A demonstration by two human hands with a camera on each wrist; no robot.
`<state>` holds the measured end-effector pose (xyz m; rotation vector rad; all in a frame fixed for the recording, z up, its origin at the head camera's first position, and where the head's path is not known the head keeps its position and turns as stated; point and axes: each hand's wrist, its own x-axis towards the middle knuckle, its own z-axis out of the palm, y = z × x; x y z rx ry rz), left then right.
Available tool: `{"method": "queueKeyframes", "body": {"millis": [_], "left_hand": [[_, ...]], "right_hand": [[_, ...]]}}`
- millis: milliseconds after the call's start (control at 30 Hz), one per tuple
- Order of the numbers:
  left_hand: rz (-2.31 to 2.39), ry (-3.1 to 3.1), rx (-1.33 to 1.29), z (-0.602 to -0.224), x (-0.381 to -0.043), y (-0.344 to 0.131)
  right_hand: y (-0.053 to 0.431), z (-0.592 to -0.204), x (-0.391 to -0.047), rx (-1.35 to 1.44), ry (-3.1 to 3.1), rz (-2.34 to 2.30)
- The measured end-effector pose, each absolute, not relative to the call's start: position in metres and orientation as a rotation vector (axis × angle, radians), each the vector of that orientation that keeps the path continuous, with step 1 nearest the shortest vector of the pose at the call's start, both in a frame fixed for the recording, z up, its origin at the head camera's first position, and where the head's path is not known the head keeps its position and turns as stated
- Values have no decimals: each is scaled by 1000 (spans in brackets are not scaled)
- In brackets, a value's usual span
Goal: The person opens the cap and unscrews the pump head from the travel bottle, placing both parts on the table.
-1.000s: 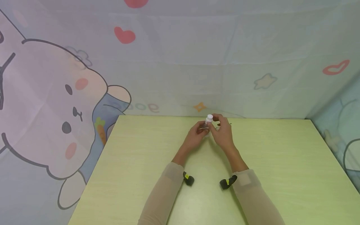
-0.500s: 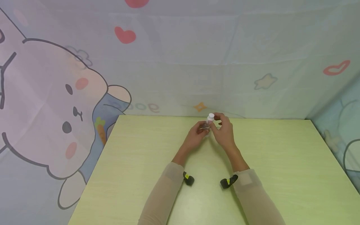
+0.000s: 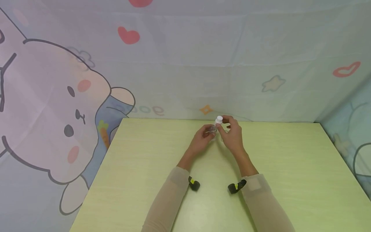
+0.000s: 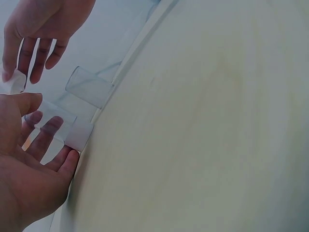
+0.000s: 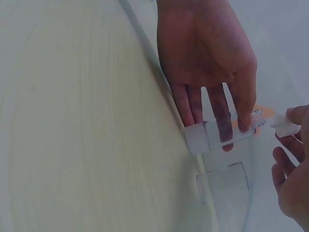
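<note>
My left hand [image 3: 201, 139] grips a clear bottle [image 5: 227, 133] with a white base [image 5: 195, 138], standing upright at the table's far edge. Its threaded neck [image 5: 258, 117] is uncovered. Just above and to the right of that neck, my right hand [image 3: 233, 137] pinches a white cap [image 3: 219, 119] between thumb and fingers, apart from the bottle. The cap's narrower inner part [image 5: 275, 122] faces the neck. Close by on the right, a clear cup-like cylinder [image 4: 89, 87] stands on the table; in the head view my right hand mostly hides it.
The pale wooden table [image 3: 139, 180] ends at a printed cloth backdrop [image 3: 185, 64] right behind the hands. More cloth [image 3: 350, 135] hangs along the right side. Small black wrist cameras [image 3: 194, 184] sit at both sleeve cuffs.
My right hand has moved slightly up and to the right with the white cap, lifting it away from the bottle's neck. My left hand has stayed almost still around the bottle.
</note>
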<state>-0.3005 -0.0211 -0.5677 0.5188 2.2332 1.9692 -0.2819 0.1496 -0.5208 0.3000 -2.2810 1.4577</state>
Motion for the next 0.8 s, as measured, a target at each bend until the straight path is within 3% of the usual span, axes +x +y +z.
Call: {"method": "queueKeyframes", "body": {"millis": [800], "left_hand": [[1960,2221,511,-567,-298,-23]], "right_hand": [[161,-524,-282,245,-2284,1477]]}}
